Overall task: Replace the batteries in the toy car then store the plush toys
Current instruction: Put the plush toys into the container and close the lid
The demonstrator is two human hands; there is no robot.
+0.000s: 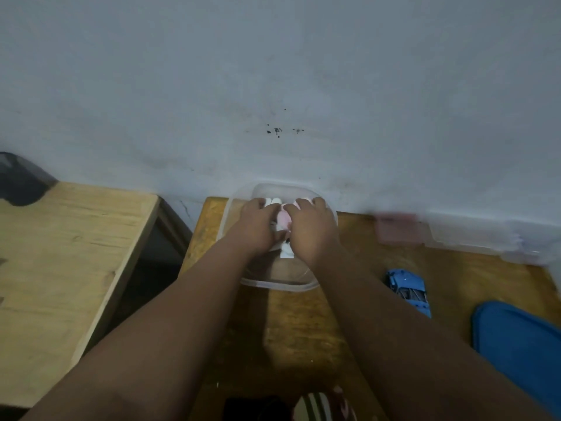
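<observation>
Left hand (258, 227) and right hand (312, 230) gripped plush toys (286, 217) in the clear tub (279, 286), mostly hiding them; a white tag (287, 254) was blurred

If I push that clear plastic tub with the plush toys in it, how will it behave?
The clear plastic tub probably slides easily, since it sits flat on the wooden table. It is likely light, holding soft plush toys. Its thin see-through walls may flex a little as the left hand and right hand hold the toys down.
</observation>
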